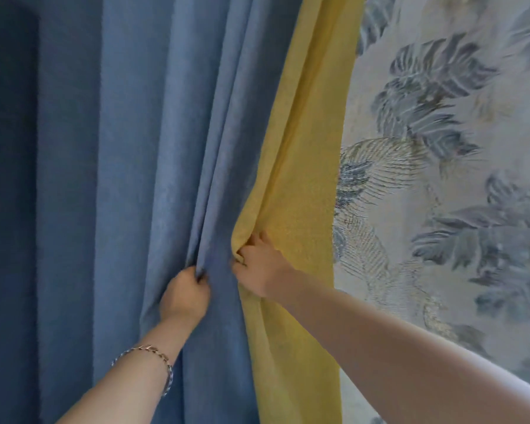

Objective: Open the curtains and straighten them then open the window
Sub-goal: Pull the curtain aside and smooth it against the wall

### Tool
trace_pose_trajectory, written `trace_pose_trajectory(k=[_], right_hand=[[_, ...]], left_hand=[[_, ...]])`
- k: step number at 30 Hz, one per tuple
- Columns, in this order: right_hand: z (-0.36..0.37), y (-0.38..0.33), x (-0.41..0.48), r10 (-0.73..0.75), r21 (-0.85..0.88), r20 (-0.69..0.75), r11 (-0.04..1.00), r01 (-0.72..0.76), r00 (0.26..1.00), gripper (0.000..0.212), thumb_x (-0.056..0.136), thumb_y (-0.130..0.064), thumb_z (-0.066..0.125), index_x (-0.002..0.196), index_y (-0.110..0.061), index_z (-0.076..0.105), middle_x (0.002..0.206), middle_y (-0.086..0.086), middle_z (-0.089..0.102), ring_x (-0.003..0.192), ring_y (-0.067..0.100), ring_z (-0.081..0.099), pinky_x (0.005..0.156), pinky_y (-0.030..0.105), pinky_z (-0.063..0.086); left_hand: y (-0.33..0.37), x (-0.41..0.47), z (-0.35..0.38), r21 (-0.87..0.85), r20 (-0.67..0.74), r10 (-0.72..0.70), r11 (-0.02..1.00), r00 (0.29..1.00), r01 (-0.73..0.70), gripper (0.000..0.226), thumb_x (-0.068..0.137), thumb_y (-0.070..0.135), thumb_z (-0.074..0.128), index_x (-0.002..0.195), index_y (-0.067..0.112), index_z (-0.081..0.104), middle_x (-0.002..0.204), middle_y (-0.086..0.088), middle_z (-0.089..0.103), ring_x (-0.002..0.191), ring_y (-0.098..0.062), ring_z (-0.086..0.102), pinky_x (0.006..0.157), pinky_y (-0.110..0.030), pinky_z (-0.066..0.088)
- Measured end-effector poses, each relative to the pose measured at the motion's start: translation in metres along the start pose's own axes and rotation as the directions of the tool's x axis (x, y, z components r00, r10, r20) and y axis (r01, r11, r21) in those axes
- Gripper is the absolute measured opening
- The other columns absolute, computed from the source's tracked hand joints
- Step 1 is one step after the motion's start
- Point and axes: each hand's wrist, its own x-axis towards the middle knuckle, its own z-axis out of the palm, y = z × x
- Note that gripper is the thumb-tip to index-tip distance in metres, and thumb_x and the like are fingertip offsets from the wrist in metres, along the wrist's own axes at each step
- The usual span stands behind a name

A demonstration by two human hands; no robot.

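A blue curtain point(129, 148) hangs in deep folds across the left and middle of the head view. Its right edge is a yellow band point(306, 179) of fabric. My left hand point(185, 293) is closed around a gathered fold of the blue cloth. Just to its right, my right hand point(259, 264) pinches the bunched edge of the yellow band. The two hands sit close together at the same height. No window shows; the fabric hides whatever lies behind it.
A wall with grey-blue and gold leaf-pattern wallpaper point(441, 148) fills the right side, directly beside the curtain's yellow edge. A dark blue shadowed strip point(6, 209) runs down the far left. A chain bracelet point(153, 356) is on my left wrist.
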Motion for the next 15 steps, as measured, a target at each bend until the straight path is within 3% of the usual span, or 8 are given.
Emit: trace_pose_trajectory(k=[2,3,4,6,7,9,12,15], right_hand=[[0.015,-0.023,0.016,-0.006,0.083,0.060,0.997,0.001,0.998,0.041,0.098,-0.025,0.036,0.130,-0.004,0.051,0.148,0.019,0.034,0.138,0.035,0.025,0.117,0.043,0.020],[0.021,-0.032,0.021,0.002,0.149,0.098,0.989,-0.017,0.995,0.039,0.098,-0.022,0.036,0.126,-0.001,0.053,0.142,0.021,0.041,0.134,0.035,0.033,0.115,0.041,0.024],[0.026,-0.040,0.024,0.019,0.239,0.133,0.970,-0.051,0.991,0.035,0.098,-0.021,0.037,0.115,0.001,0.058,0.130,0.021,0.051,0.124,0.033,0.043,0.107,0.039,0.033],[0.031,-0.049,0.029,0.051,0.388,0.198,0.913,-0.126,0.979,0.031,0.097,-0.019,0.038,0.075,-0.008,0.056,0.085,0.010,0.056,0.086,0.023,0.053,0.076,0.030,0.042],[0.030,-0.050,0.029,0.070,0.425,0.210,0.892,-0.155,0.975,0.036,0.097,-0.020,0.037,0.063,-0.015,0.045,0.071,0.002,0.046,0.070,0.016,0.046,0.063,0.025,0.037],[0.026,-0.046,0.024,0.082,0.459,0.233,0.869,-0.184,0.969,0.040,0.098,-0.023,0.035,0.058,-0.021,0.035,0.064,-0.003,0.036,0.059,0.008,0.034,0.054,0.021,0.027],[0.017,-0.030,-0.003,0.067,0.421,0.238,0.892,-0.165,0.969,0.042,0.099,-0.027,0.036,0.057,-0.020,0.036,0.064,-0.003,0.039,0.061,0.009,0.038,0.056,0.022,0.029],[0.005,-0.001,-0.048,0.091,0.267,0.084,0.957,-0.110,0.992,0.032,0.097,-0.035,0.041,0.075,-0.017,0.056,0.088,0.003,0.057,0.082,0.018,0.052,0.071,0.028,0.039]], left_hand=[[-0.020,-0.001,-0.006,-0.182,0.099,0.012,0.983,0.995,0.007,0.026,0.094,0.026,0.044,0.079,0.013,0.061,0.082,-0.008,0.062,0.084,-0.029,0.058,0.065,-0.032,0.038],[-0.029,-0.007,-0.006,-0.283,0.158,0.074,0.959,0.985,-0.026,0.022,0.094,0.030,0.044,0.085,0.018,0.060,0.088,0.001,0.059,0.089,-0.021,0.058,0.068,-0.030,0.039],[-0.033,-0.016,-0.007,-0.345,0.220,0.143,0.937,0.965,-0.060,0.015,0.093,0.036,0.047,0.097,0.027,0.058,0.099,0.013,0.055,0.096,-0.008,0.055,0.072,-0.024,0.040],[-0.040,-0.032,-0.003,-0.341,0.310,0.218,0.934,0.926,-0.105,0.036,0.085,0.046,0.057,0.118,0.041,0.043,0.114,0.029,0.037,0.104,0.008,0.044,0.081,-0.018,0.040],[-0.043,-0.035,0.001,-0.270,0.297,0.204,0.955,0.933,-0.123,0.048,0.081,0.048,0.061,0.123,0.040,0.038,0.121,0.026,0.032,0.111,0.003,0.042,0.087,-0.022,0.042],[-0.035,-0.039,0.008,-0.084,0.211,0.121,0.991,0.970,-0.106,0.062,0.081,0.046,0.062,0.132,0.024,0.037,0.138,0.006,0.028,0.123,-0.018,0.042,0.097,-0.038,0.045],[-0.013,-0.044,0.013,0.121,0.106,0.035,0.991,0.994,-0.048,0.044,0.091,0.037,0.050,0.125,0.011,0.042,0.127,-0.014,0.045,0.105,-0.029,0.056,0.084,-0.040,0.052],[0.008,-0.050,0.023,0.457,0.156,0.126,0.870,0.980,-0.185,0.028,0.096,0.027,0.038,0.116,0.010,0.046,0.112,-0.013,0.055,0.091,-0.026,0.061,0.071,-0.033,0.053]])
